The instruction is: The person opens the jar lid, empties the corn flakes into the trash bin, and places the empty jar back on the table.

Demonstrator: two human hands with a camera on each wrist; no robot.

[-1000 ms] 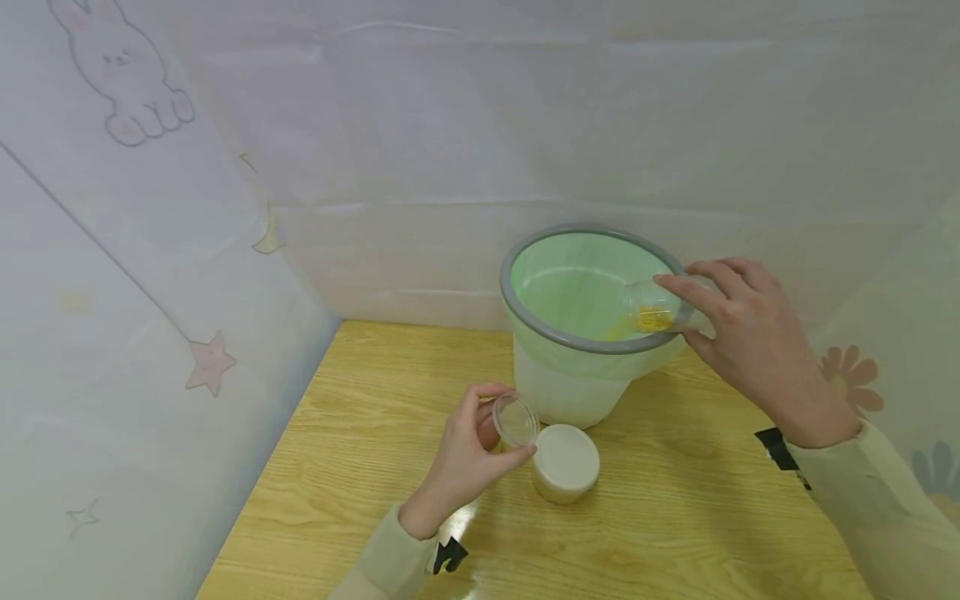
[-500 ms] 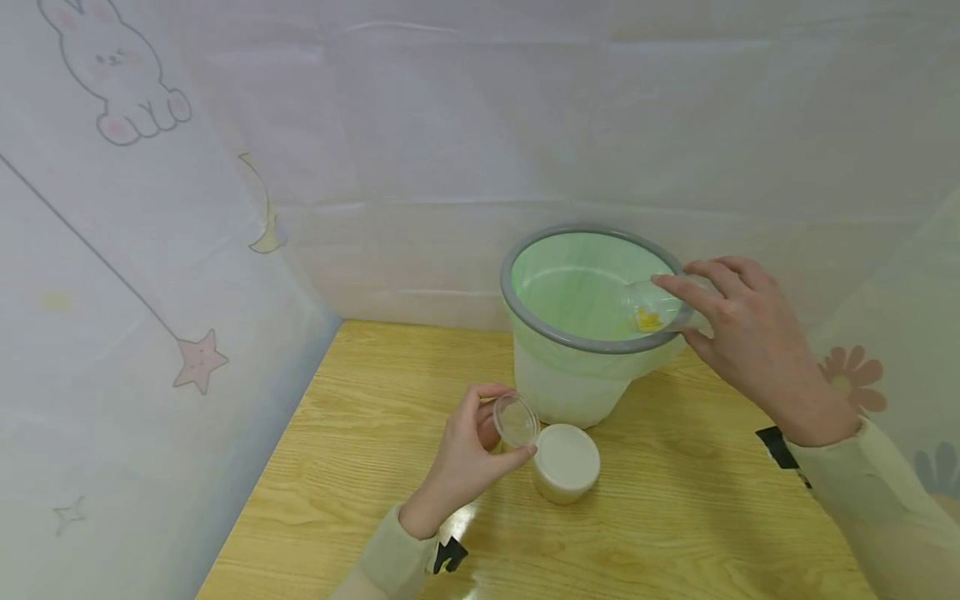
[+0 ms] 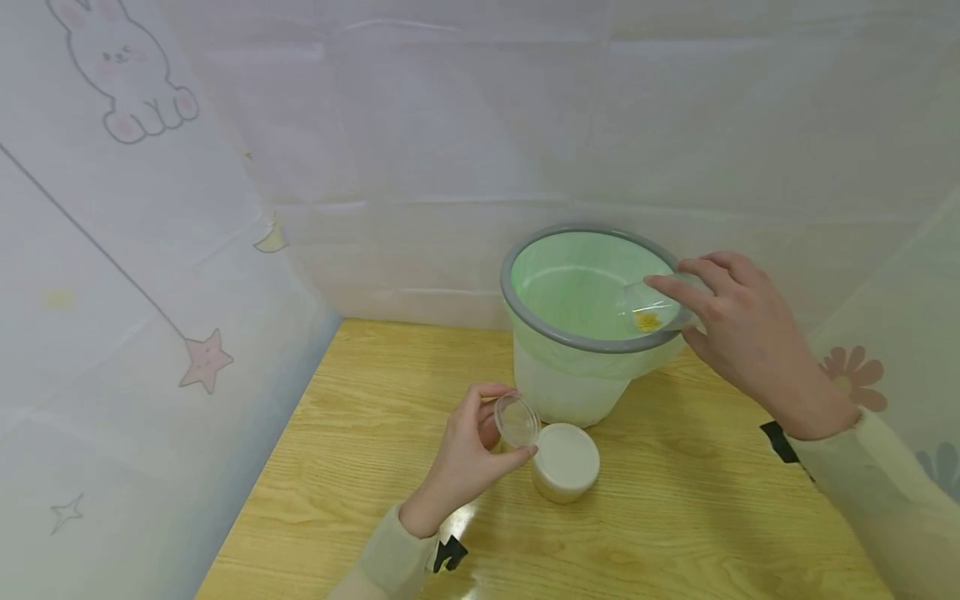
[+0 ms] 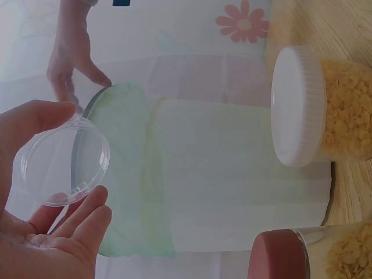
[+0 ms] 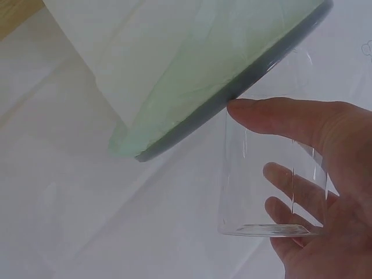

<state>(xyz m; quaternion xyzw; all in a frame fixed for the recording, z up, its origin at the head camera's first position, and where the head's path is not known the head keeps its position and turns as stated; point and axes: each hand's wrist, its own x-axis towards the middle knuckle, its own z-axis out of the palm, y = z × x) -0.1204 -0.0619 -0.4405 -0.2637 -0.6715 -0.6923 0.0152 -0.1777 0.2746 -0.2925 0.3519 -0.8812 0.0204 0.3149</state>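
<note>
My left hand (image 3: 465, 462) pinches a clear round plastic lid (image 3: 517, 420) by its edge, in front of a trash bin (image 3: 562, 379). That bin is white with a grey rim and a pale green liner. Over its right rim my right hand (image 3: 750, 342) grips a clear plastic jar (image 3: 633, 298), tipped with its mouth into the bin. A small heap of yellow bits (image 3: 647, 321) shows at the jar. In the right wrist view the thumb lies along one side of the jar (image 5: 256, 174), the other fingers behind it.
A jar with a white lid (image 3: 566, 457) stands on the wooden table (image 3: 360, 400), near the bin's foot; yellow flakes (image 4: 349, 110) fill it. The left wrist view adds a jar with a reddish lid (image 4: 280, 256). Printed sheets (image 3: 420, 167) line the walls.
Yellow pieces have slid out of the tipped jar into the bin, and less yellow shows at it. My right hand has shifted slightly up and left; my left hand stays put.
</note>
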